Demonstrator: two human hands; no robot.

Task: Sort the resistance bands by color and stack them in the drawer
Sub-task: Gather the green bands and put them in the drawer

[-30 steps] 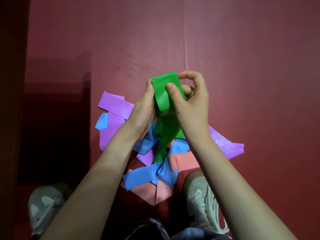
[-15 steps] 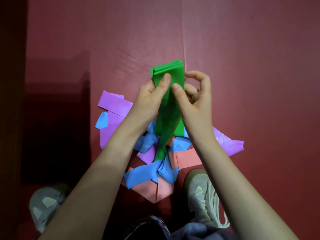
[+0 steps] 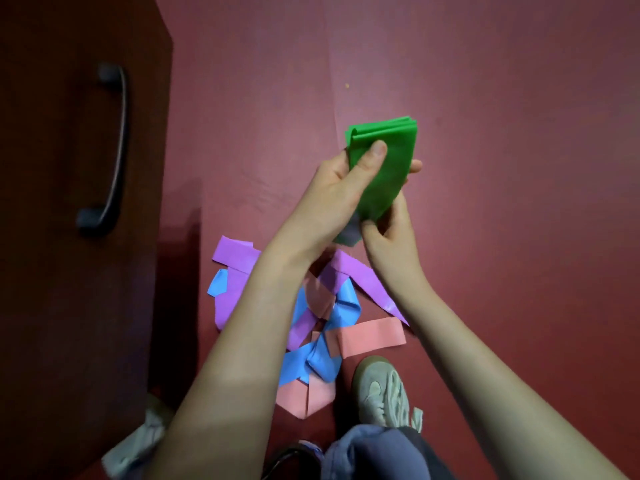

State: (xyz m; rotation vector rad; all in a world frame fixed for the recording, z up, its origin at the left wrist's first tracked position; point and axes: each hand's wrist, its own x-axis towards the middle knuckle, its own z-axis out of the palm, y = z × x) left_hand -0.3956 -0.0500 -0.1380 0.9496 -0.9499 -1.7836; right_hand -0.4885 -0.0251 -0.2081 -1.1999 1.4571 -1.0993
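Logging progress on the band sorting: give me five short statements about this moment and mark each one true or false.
1. The left hand and the right hand both hold the green band. True.
2. The green band lies spread flat on the floor. False: it is folded and held up above the floor.
3. Purple bands, blue bands and pink bands overlap in one mixed pile. True.
4. The handle is at the right of the view. False: the handle is at the left, on a dark wooden front.
5. The person is barefoot. False: a shoe shows beside the pile.
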